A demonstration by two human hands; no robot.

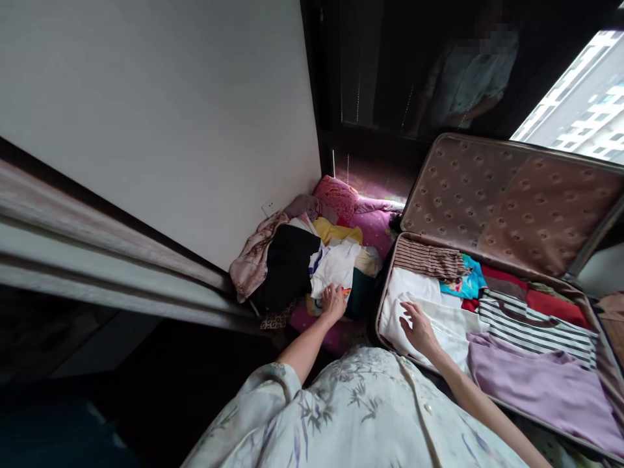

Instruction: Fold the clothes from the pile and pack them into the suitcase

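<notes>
Folded clothes are already laid in the suitcase [511, 195]; the left hand [333, 302] is spread on the clothes pile [302, 260], the right hand [418, 328] is spread flat on a white shirt [439, 318]; much remains unpacked

left hand [333, 301]: rests flat on a white top [335, 266] in the pile of clothes [302, 260] by the wall
right hand [418, 327]: fingers spread on the white cloth [414, 292] in the open suitcase [511, 201]
near right: a purple top [541, 383] and a striped shirt [531, 328] lie in the suitcase
</notes>
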